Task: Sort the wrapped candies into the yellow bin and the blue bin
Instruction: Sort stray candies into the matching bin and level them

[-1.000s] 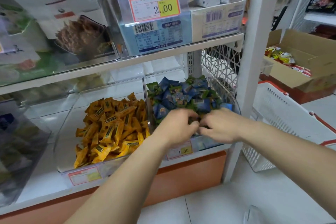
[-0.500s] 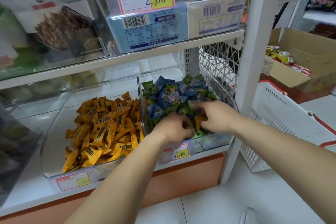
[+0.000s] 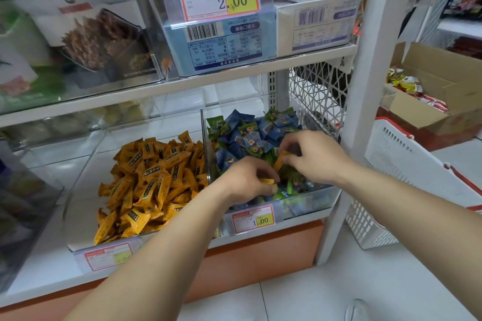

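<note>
Two clear bins stand side by side on the low shelf. The left bin (image 3: pixel 86 164) holds a heap of yellow wrapped candies (image 3: pixel 154 185). The right bin (image 3: pixel 307 203) holds blue and green wrapped candies (image 3: pixel 250 135). Both my hands reach into the right bin. My left hand (image 3: pixel 245 182) grips a yellow candy (image 3: pixel 266 181) near the bin's front. My right hand (image 3: pixel 310 156) pinches another yellow candy (image 3: pixel 280 159) among the blue ones.
A price tag (image 3: pixel 253 220) hangs on the right bin's front. Above, a shelf (image 3: pixel 182 86) carries clear bins of boxed goods. A white upright post (image 3: pixel 365 86) stands right of the bins, with a white basket (image 3: pixel 407 185) and a cardboard box (image 3: pixel 438 101) beyond it.
Both hands moved deeper into the blue bin from its front edge. Yellow candies now show in the fingers of each hand.
</note>
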Demonstrator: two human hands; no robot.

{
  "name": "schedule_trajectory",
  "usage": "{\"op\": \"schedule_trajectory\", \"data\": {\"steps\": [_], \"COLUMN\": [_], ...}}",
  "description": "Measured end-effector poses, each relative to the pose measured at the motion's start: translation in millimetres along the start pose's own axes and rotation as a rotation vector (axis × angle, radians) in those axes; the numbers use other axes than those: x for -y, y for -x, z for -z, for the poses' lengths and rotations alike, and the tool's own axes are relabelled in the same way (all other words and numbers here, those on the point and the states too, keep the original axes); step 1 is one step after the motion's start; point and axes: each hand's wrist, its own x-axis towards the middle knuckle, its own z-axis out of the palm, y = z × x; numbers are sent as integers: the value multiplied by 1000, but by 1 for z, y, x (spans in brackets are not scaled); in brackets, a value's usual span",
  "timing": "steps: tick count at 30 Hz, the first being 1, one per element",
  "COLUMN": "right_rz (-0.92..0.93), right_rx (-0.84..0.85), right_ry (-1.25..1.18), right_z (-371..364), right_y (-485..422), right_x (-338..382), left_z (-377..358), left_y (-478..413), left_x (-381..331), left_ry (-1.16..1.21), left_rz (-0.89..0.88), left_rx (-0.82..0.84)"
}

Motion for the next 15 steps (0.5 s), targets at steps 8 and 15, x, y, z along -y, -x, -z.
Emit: {"op": "schedule_trajectory", "data": {"steps": [8,15], "right_rz": [-66,-73], "right_rx": [-118,-11], "right_ry": [-244,-541], "right_z": [9,19], "right_y": [6,10], "right_x": [5,24], "left_z": [14,14], "left_y": [6,20], "left_x": [-3,-8], "left_ry": [54,261], "left_rz": [-43,-101], "left_rx": [-226,-352]}}
